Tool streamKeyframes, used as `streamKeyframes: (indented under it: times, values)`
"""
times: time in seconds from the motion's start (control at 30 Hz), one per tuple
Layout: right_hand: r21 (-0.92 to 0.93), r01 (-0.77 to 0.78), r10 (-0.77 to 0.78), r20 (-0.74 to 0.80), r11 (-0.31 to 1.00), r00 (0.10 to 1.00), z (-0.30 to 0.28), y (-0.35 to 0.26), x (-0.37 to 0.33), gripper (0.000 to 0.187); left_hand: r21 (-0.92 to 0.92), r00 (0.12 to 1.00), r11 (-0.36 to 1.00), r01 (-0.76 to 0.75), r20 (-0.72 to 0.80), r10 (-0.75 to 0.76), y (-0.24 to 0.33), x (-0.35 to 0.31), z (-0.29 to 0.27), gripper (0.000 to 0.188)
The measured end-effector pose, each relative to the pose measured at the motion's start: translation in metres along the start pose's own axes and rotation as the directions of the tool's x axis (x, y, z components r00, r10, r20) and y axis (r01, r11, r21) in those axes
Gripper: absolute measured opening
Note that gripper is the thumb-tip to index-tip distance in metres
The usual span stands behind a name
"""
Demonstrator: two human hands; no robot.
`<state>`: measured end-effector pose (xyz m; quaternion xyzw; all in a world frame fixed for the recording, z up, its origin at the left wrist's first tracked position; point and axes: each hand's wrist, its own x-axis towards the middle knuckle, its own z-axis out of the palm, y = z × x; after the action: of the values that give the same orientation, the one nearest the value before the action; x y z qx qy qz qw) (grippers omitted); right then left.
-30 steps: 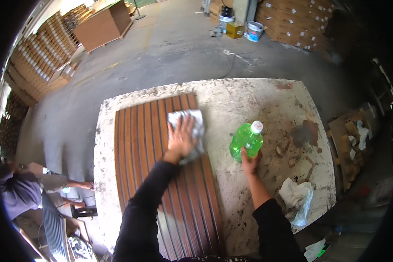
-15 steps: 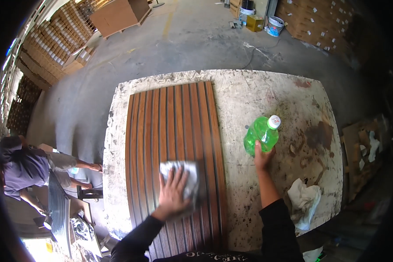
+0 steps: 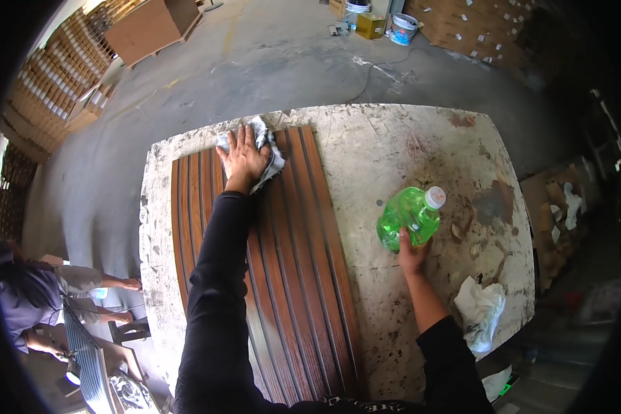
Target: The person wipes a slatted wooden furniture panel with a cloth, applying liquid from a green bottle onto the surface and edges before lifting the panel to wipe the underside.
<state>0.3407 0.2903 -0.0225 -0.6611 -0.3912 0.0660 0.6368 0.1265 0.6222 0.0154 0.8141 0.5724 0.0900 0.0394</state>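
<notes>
A ribbed wood panel (image 3: 293,262) with brown slats and dark grooves lies lengthwise on the worn white table. At its far end my left hand (image 3: 244,162) rests flat, fingers spread, over a crumpled white-and-grey cloth (image 3: 274,160). The cloth bunches up around the hand and reaches past the panel's far edge. My right hand (image 3: 414,255) is closed around the lower part of a clear bottle (image 3: 408,217) of green liquid with a white cap. That bottle tilts over the table, right of the panel; whether it touches the tabletop I cannot tell.
The stained white table (image 3: 386,148) has chipped edges. A second white cloth (image 3: 480,307) lies crumpled at its right. On the left a person (image 3: 31,297) handles a dark ribbed panel (image 3: 86,366). Stacked cartons, a white bucket (image 3: 402,29) and a yellow can (image 3: 370,25) stand beyond.
My left hand has slid the cloth away from me along the panel, from its middle to its far end. The right hand still holds the bottle, which leans more.
</notes>
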Motion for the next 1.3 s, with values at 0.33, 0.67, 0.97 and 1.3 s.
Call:
streamKeyframes:
  times: [0.33, 0.67, 0.97, 1.3]
  values:
    - [-0.070, 0.023, -0.023, 0.000, 0.997, 1.000, 0.003, 0.014, 0.005, 0.029, 0.026, 0.982, 0.988, -0.152, 0.121, 0.148, -0.002, -0.160, -0.025, 0.079]
    - [-0.111, -0.024, 0.017, -0.061, 0.993, 0.998, 0.008, 0.013, 0.005, 0.032, 0.056, 0.828, 0.973, -0.226, 0.537, 0.161, -0.016, -0.437, -0.079, 0.079]
    - [0.007, -0.078, 0.078, -0.028, 0.997, 0.997, 0.009, 0.028, 0.006, 0.033, 0.000, 0.995, 0.997, -0.083, 0.059, 0.083, -0.083, -0.202, -0.040, 0.077]
    - [-0.139, -0.016, 0.000, -0.111, 0.990, 0.994, 0.005, 0.022, -0.013, 0.032, -0.016, 0.965, 0.965, 0.260, -0.006, -0.260, -0.121, -0.008, -0.023, 0.068]
